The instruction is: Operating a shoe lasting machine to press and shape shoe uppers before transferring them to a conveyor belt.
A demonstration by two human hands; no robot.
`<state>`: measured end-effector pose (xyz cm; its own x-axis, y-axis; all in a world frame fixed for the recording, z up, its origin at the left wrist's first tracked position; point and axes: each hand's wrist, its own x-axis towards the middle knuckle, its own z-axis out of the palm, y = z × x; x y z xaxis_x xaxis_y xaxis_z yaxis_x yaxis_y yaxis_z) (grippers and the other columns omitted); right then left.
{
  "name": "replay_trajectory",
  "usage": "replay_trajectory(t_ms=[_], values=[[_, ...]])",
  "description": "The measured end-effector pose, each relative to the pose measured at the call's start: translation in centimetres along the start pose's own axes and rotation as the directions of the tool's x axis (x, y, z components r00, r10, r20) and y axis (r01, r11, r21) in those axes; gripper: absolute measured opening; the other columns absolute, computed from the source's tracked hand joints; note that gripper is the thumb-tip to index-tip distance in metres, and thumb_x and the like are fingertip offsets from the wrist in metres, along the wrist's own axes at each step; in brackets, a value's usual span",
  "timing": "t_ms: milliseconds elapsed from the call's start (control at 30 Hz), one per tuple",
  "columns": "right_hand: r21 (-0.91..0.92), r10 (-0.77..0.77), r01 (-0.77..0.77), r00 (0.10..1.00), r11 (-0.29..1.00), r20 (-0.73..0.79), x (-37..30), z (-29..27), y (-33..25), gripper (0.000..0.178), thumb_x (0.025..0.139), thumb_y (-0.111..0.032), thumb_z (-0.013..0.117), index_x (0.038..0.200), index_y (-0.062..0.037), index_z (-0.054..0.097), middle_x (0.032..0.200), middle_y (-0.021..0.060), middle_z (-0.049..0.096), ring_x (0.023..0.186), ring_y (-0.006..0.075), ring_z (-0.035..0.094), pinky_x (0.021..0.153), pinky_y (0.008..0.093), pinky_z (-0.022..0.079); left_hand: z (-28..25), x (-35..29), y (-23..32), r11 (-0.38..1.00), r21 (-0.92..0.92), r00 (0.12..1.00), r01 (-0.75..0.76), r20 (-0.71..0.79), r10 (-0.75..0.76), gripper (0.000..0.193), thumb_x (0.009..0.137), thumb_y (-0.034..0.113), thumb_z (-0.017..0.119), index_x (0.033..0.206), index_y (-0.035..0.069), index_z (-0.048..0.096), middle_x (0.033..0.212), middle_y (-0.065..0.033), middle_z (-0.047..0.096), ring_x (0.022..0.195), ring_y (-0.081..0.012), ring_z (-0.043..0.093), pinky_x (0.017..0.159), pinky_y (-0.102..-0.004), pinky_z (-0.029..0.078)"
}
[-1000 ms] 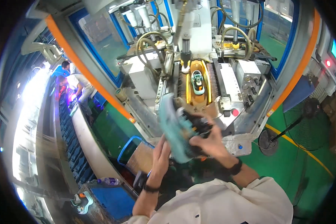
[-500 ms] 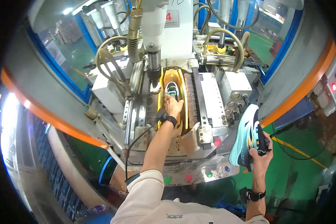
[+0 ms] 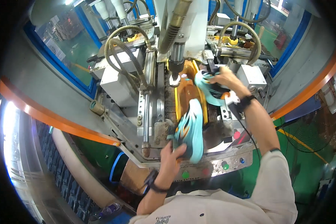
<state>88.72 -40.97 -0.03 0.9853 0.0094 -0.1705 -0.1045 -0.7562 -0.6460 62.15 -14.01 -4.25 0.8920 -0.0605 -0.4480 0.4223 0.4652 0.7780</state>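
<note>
My left hand [image 3: 170, 159], low in front of the machine, grips a sneaker [image 3: 192, 130] by its dark heel end. That sneaker has a pale turquoise sole and orange marks, and its toe points up toward the mould. Behind it, the press machine's long mould [image 3: 187, 89] shows its brown inside between yellow side walls. My right hand [image 3: 227, 80] is closed on a second turquoise-and-black sneaker [image 3: 210, 89], held over the mould's right edge. Motion blurs this second shoe, and my fingers hide part of it.
A vertical press rod [image 3: 176, 61] with a white tip comes down at the mould's left. Hoses [image 3: 127, 48] loop beside a white block. Coloured buttons [image 3: 225, 165] line the front panel. Orange-edged curved guards [image 3: 59, 123] flank both sides.
My left hand has come back out of the mould with the sneaker that was inside. My right hand has brought its sneaker from the far right up to the mould.
</note>
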Motion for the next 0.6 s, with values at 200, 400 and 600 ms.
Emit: replay_trajectory(t_ms=[200,400,600], values=[[-0.270,-0.152,0.092,0.966,0.958,-0.209,7.4,15.5,-1.1,0.047,0.076,-0.018,0.067,0.114,0.0052,0.053,0.107,0.0286,0.066,0.102,0.0408,0.066,0.088,0.0434,0.053,-8.0,-16.2,-2.9,0.980,0.152,0.930,-0.131,-0.324,0.175,0.050,0.080,0.011,0.069,0.125,-0.005,0.054,0.111,-0.0088,0.063,0.098,-0.0174,0.063,0.086,-0.0310,0.051],[-0.272,-0.046,-0.047,0.944,0.961,-0.327,7.6,20.6,-1.6,0.074,0.079,-0.025,0.070,0.136,0.0019,0.031,0.113,0.0271,0.062,0.096,0.0414,0.068,0.082,0.0494,0.056,-8.4,-24.5,-6.8,0.915,-0.118,0.635,-0.386,-0.754,0.171,0.032,0.085,0.004,0.066,0.116,-0.001,0.058,0.088,-0.0024,0.060,0.077,-0.0115,0.059,0.067,-0.0256,0.048],[0.234,-0.651,0.704,0.709,0.670,-0.270,-17.5,22.3,-4.3,0.018,0.082,0.002,0.063,0.100,0.0000,0.065,0.091,0.0163,0.065,0.082,0.0331,0.064,0.073,0.0375,0.052,-5.0,-27.3,-12.9,0.811,-0.237,0.467,-0.535,-0.883,0.050,0.037,0.086,0.007,0.065,0.122,0.001,0.057,0.100,-0.0037,0.065,0.087,-0.0150,0.065,0.074,-0.0296,0.053]])
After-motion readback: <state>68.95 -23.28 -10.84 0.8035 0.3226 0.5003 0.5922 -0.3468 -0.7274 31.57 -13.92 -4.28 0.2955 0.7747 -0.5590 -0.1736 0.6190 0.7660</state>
